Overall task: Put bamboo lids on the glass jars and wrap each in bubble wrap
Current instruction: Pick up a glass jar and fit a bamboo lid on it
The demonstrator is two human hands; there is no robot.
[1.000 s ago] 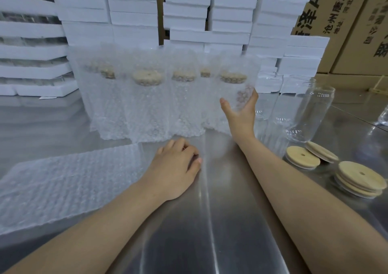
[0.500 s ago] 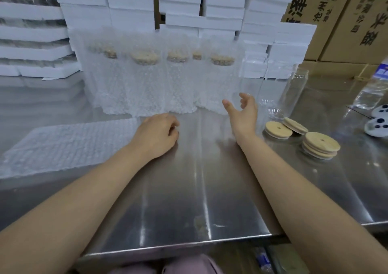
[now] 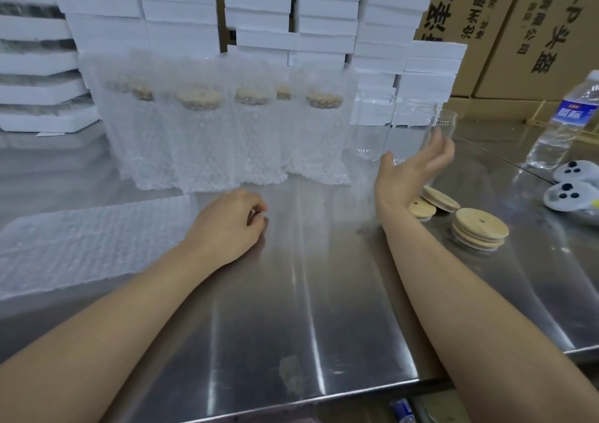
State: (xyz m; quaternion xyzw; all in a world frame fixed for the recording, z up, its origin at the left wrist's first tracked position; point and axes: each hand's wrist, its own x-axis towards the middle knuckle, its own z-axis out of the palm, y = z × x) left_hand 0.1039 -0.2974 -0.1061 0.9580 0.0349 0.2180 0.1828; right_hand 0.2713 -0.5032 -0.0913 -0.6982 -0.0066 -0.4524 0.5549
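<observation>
The right hand (image 3: pixel 411 169) is held wide, nothing gripped, at a bare glass jar (image 3: pixel 437 127) by its fingertips; contact cannot be judged. The left hand (image 3: pixel 227 224) is rested loosely curled on the surface (image 3: pixel 308 309), with nothing held and the bubble wrap sheet (image 3: pixel 87 241) to its left. Bamboo lids (image 3: pixel 479 231) are stacked right of the right wrist. If nudged rather than clasped, the smooth jar could be tipped onto the steel.

- A row of wrapped jars (image 3: pixel 201 137) stands at the back of the worktop (image 3: pixel 324 325), before stacked foam boxes (image 3: pixel 181 10).
- A bubble wrap sheet (image 3: pixel 90 244) lies flat at the left, in front of the row.
- Bare glass jars (image 3: pixel 372 130) stand just right of the row.
- Bamboo lids (image 3: pixel 479 231) lie before those jars, some stacked.
- A water bottle (image 3: pixel 564 121) stands far right, with cardboard boxes (image 3: pixel 534 33) behind.
</observation>
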